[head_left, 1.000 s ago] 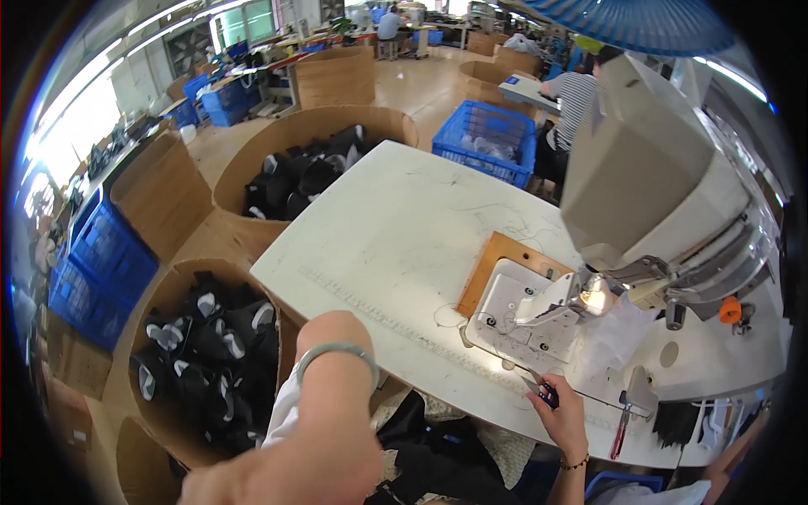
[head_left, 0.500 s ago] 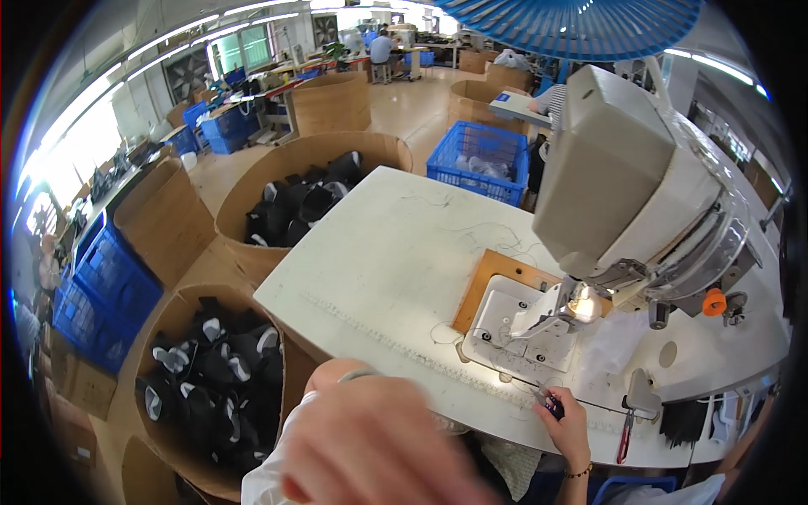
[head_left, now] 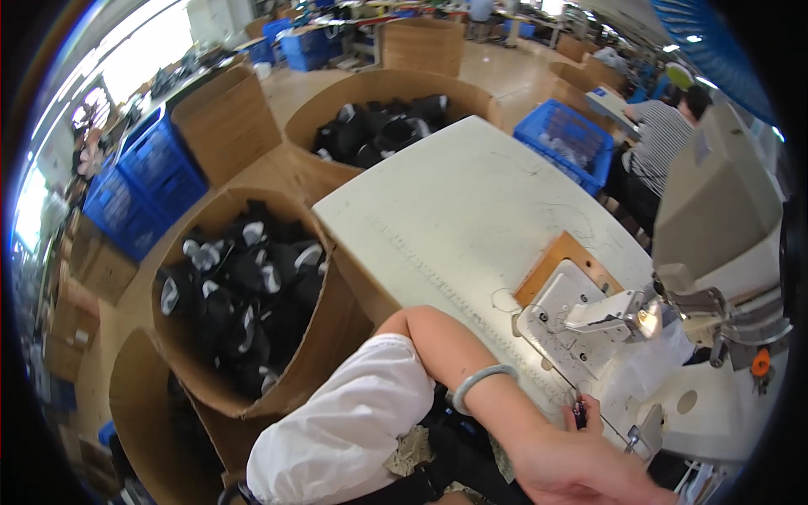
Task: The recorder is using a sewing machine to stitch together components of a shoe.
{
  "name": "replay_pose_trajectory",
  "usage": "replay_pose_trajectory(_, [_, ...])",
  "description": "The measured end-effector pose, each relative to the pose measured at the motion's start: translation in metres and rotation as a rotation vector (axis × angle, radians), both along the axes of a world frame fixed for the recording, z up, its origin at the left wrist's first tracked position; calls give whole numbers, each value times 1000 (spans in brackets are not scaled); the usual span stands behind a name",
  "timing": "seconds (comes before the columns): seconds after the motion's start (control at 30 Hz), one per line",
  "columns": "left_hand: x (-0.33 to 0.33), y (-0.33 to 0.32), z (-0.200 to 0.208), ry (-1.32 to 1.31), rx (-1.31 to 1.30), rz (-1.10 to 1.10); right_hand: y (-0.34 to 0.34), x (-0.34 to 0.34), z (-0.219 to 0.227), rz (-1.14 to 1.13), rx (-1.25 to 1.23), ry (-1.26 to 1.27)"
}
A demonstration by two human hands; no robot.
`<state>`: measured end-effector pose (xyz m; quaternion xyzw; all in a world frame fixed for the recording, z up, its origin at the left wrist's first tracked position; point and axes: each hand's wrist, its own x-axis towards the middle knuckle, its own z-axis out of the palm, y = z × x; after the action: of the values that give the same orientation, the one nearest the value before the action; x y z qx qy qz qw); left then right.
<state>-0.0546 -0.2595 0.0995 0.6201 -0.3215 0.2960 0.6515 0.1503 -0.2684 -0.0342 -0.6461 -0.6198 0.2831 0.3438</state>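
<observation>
Across the workshop floor, open cardboard bins [head_left: 347,310] heaped with black and grey pieces [head_left: 268,279] are set to the left and far side of a pale desk [head_left: 421,210], while a blue crate [head_left: 560,162] and a co-worker [head_left: 661,139] in a striped top are seen beyond its far right side. On the right of the desk a sewing machine [head_left: 711,202] is mounted, with loose threads strewn around its white plate [head_left: 549,313]. At the near edge, just short of that plate, a small dark-handled tool [head_left: 579,413], seemingly thread snips, is pinched between the thumb and fingers of the right hand [head_left: 592,417], its thin metal tip pointed toward the far side. The left hand [head_left: 581,468] is stretched across to the right, partly covering the view of the other; its fingers are blurred, so whether they are spread or pressed together cannot be told. By its look, the tool should be light and stiff, with a smooth handle that might slip; it is best gripped there, with fingertips kept clear of the probably sharp tip.
</observation>
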Motion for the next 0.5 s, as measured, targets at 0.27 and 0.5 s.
replay_pose_trajectory(0.27, [-126, 9, -47, 412, 57, 8, -12, 34, 15, -148, 26, -130])
replay_pose_trajectory(0.5, [-436, -7, -176, 1635, -953, 2289, -33, 65, 17, -270, 274, -557])
